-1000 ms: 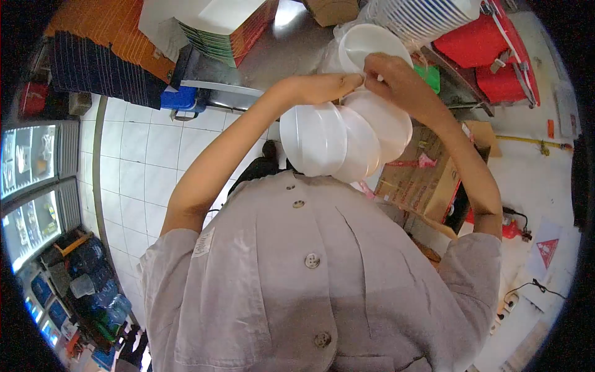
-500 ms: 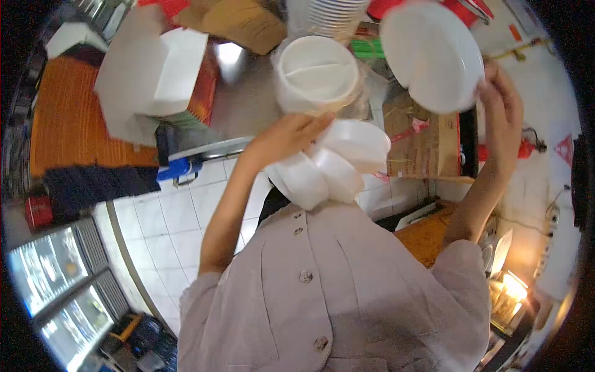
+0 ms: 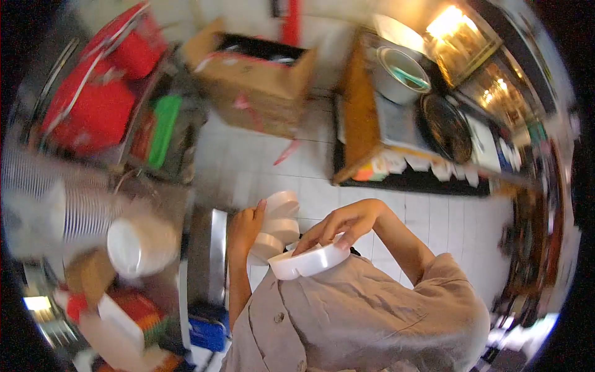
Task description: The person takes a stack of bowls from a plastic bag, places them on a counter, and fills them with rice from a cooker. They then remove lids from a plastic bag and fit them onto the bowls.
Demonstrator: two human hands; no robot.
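Note:
My left hand [image 3: 245, 226] grips a short stack of white foam containers [image 3: 277, 222], held just in front of my chest. My right hand [image 3: 342, 224] holds a single white foam container [image 3: 308, 263], fingers on its rim. This container sits right below and beside the stack, against my grey buttoned shirt [image 3: 359, 316]. The picture is blurred by motion.
A steel counter at the left carries a tall stack of white bowls [image 3: 59, 204] and a white round container [image 3: 139, 246]. Red crates [image 3: 93, 93] and an open cardboard box [image 3: 254, 80] stand beyond it. A wooden table [image 3: 353, 111] holds a metal pot [image 3: 400, 74] and a black pan [image 3: 446, 127]. White tiled floor lies between.
The view has swung round to the right. My right hand brought the single container down from up high to my chest, beside the stack. My left hand still holds the stack.

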